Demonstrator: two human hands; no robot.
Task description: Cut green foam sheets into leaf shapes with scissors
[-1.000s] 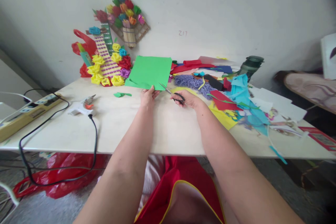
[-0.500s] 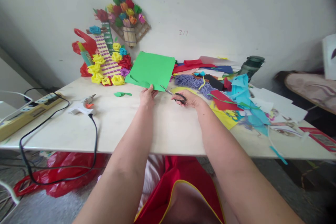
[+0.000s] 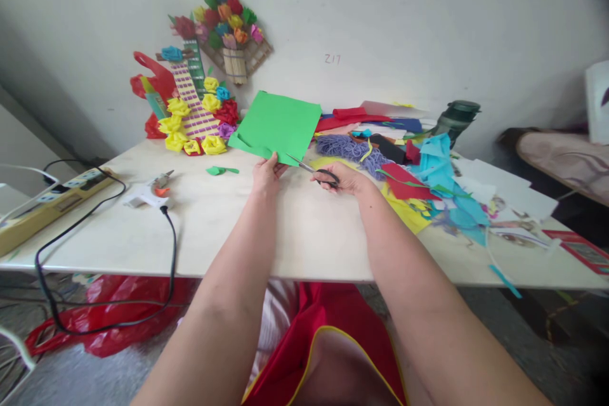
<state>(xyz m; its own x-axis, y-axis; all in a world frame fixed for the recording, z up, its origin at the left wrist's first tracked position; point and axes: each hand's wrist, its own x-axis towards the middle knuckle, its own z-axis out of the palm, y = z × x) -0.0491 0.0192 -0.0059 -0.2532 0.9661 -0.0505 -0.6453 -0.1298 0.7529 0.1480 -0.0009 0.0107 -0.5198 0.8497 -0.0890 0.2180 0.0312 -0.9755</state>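
Note:
My left hand [image 3: 269,172] pinches the near edge of a sheet of green paper [image 3: 282,122], thumb on top. The sheet is held up at a slant above the table, and its near left edge has a cut, curling strip. In my right hand [image 3: 340,179] is a pair of scissors [image 3: 327,177] with black handles. Their blades lie at the paper's near right edge, just right of my left hand. A small green leaf-shaped cutout [image 3: 221,170] rests on the table to the left of my left hand.
Paper flowers [image 3: 177,115] and a glue gun [image 3: 151,194] with a black cord are on the left, beside a power strip [image 3: 52,203]. To the right lie purple yarn [image 3: 352,151], blue crepe paper [image 3: 435,162] and coloured scraps. A dark bottle [image 3: 455,120] stands behind them.
The green sheet has turned clockwise, its far edge shifting right and slightly up. My right hand with the scissors has moved very slightly right; my left hand stays on the near edge.

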